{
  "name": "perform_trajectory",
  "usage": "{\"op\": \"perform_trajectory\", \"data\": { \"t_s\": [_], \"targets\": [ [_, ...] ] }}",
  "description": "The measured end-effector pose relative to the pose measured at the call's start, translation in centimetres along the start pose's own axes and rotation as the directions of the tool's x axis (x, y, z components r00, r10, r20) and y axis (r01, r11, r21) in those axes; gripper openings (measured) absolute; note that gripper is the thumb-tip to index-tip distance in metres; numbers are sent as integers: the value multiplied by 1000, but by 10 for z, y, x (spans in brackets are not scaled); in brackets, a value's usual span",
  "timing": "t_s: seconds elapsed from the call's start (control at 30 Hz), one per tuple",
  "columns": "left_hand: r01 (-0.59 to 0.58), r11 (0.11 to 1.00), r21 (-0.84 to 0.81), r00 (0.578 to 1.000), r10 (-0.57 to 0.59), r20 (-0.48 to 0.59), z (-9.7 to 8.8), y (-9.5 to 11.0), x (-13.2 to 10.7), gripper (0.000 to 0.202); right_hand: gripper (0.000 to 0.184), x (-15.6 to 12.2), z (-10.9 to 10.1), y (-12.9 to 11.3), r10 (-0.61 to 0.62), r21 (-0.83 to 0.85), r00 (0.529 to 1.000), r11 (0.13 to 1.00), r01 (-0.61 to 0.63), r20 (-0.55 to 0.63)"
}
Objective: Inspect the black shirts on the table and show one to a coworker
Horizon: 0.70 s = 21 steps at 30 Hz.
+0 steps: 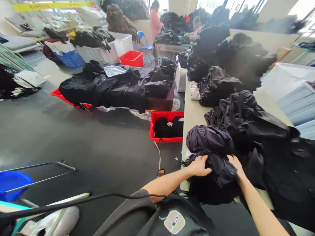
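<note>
A dark purple-black garment (209, 141) lies bunched on the near end of a long pale table (194, 114). My left hand (199, 165) rests on its lower fold with the fingers curled into the cloth. My right hand (235, 164) is pushed into the same garment from the right, its fingertips hidden in the fabric. More black garments (248, 121) are heaped just behind and to the right of it.
A red crate (157, 126) with black cloth stands on the floor left of the table. Black garments (110, 85) cover a low stack beyond it. Red bin (132, 58), blue basket (71, 59), white tubs and a person in pink (155, 21) are at the back. A blue tub (12, 183) sits near left.
</note>
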<state>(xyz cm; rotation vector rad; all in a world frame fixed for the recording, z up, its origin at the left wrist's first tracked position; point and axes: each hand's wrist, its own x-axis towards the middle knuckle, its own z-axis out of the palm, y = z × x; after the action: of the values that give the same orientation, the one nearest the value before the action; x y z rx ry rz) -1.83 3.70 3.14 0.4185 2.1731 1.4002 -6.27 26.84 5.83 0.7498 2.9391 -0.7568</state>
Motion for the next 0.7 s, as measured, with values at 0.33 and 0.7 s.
{"op": "perform_trajectory", "data": {
  "t_s": [0.33, 0.7],
  "targets": [
    [-97, 995, -22, 966, 99, 240, -55, -43, 8, 69, 90, -33, 40, -26, -198, -357, 956, 928, 111, -217],
    [652, 748, -123, 739, -663, -118, -157, -210, -220, 35, 92, -30, 58, -4, -183, -343, 927, 937, 64, -328]
  ]
}}
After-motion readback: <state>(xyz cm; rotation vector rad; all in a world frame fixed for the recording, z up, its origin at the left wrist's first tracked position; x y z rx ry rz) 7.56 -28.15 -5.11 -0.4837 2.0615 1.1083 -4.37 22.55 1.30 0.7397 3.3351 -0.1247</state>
